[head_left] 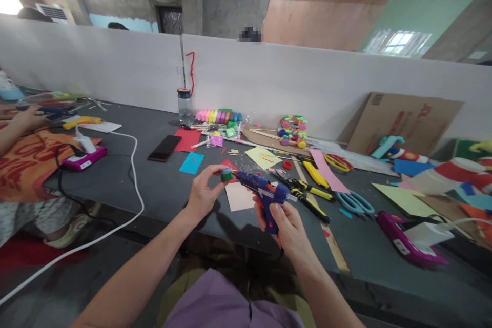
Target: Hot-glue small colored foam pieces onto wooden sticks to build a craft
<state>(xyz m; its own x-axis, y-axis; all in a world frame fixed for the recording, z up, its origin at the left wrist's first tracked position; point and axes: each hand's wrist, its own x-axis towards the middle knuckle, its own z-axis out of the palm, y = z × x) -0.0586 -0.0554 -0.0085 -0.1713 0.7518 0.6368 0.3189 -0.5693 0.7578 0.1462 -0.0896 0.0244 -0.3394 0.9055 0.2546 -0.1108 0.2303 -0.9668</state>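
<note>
My right hand (pixel 282 220) is wrapped round the grip of a blue hot glue gun (pixel 259 187), which points left with a clear glue stick poking out of its back. Between the thumb and fingers of my left hand (pixel 207 189) is a small green and blue piece (pixel 226 175), whose exact kind I cannot make out. The gun's nozzle is right at this piece; whether they touch is too small to tell. Below them on the table lies a pale pink paper sheet (pixel 238 200).
Right of the gun lie black-and-yellow pliers (pixel 307 202), a yellow utility knife (pixel 315 174) and blue-handled scissors (pixel 355 203). Purple power strips (pixel 409 246) sit at both sides. A phone (pixel 164 148) and a bottle (pixel 185 105) stand farther back. At left, a co-worker's hand (pixel 28 120) shows.
</note>
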